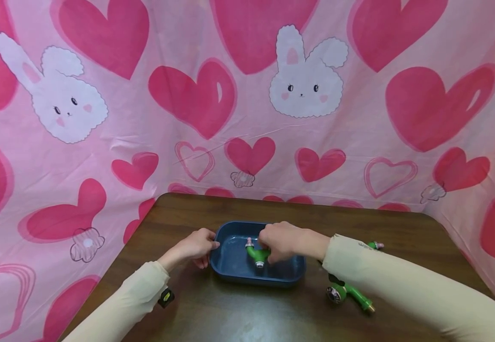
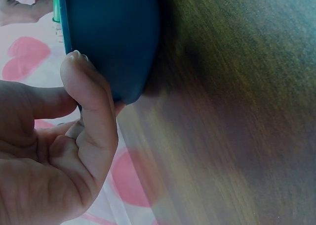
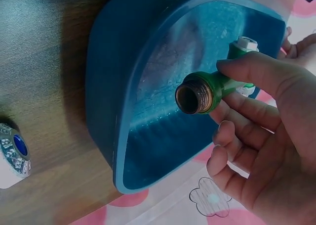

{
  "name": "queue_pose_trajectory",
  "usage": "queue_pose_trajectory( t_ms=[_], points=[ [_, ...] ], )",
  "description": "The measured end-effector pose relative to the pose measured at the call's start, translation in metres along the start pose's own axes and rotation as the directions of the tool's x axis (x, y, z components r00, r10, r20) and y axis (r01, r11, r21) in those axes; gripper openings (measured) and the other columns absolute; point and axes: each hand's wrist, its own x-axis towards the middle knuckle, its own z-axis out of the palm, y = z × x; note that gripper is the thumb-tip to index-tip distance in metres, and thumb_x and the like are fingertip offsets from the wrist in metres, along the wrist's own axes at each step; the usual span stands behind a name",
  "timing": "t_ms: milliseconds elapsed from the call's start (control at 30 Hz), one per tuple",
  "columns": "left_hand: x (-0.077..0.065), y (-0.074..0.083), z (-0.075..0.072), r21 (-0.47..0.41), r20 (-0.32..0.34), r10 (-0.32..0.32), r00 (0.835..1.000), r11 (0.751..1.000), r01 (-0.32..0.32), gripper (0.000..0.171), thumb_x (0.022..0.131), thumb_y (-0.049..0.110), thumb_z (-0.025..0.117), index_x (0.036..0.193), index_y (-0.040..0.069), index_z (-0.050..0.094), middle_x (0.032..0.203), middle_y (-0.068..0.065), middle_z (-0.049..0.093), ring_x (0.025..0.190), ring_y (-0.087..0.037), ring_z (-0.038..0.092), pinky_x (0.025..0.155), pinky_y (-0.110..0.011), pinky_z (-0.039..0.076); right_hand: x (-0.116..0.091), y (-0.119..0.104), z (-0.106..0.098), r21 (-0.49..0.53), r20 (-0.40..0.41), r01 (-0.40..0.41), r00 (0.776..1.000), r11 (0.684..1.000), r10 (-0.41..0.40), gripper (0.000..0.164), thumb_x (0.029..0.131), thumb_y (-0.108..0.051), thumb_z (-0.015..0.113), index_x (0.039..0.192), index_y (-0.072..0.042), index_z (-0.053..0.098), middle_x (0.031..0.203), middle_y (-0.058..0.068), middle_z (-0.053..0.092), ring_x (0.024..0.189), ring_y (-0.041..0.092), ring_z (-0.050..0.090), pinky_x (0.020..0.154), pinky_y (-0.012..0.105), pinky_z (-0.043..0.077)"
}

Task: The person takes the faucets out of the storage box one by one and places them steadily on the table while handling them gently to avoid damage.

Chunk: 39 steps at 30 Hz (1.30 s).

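Note:
On the table stands a blue plastic basin [image 1: 260, 279]. My left hand [image 1: 198, 244] pinches its left rim between thumb and fingers, as the left wrist view also shows at the basin wall [image 2: 113, 42]. Over the basin, my right hand [image 1: 283, 241] holds a green faucet [image 1: 256, 254] with a curved spout. In the right wrist view, thumb and fingers pinch the faucet's body, and its open threaded end [image 3: 195, 97] faces the camera. A white cap [image 3: 247, 43] shows on its far side.
Right of the basin, another green faucet [image 1: 356, 295] lies on the brown wooden table [image 1: 213, 313]. Partly hidden behind my right sleeve [image 1: 380, 270] is a further green piece [image 1: 375, 245]. A pink heart-patterned cloth [image 1: 252, 123] hangs behind the table.

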Motion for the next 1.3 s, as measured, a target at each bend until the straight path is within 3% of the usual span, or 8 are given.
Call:
queue_pose_trajectory(
  t_ms=[1300],
  points=[
    [-0.003, 0.004, 0.0, -0.004, 0.01, -0.009, 1.0, 1.0, 0.009, 0.027, 0.107, 0.01, 0.06, 0.13, -0.005, 0.064, 0.066, -0.014, 0.064, 0.046, -0.018, 0.06, 0.049, -0.032, 0.058, -0.023, 0.008, -0.009, -0.002, -0.048, -0.006, 0.999, 1.0, 0.006, 0.019, 0.083, -0.026, 0.092, 0.086, -0.018, 0.075, 0.07, -0.012, 0.057, 0.065, 0.011, 0.053, 0.058, 0.027, 0.05]
  ],
)
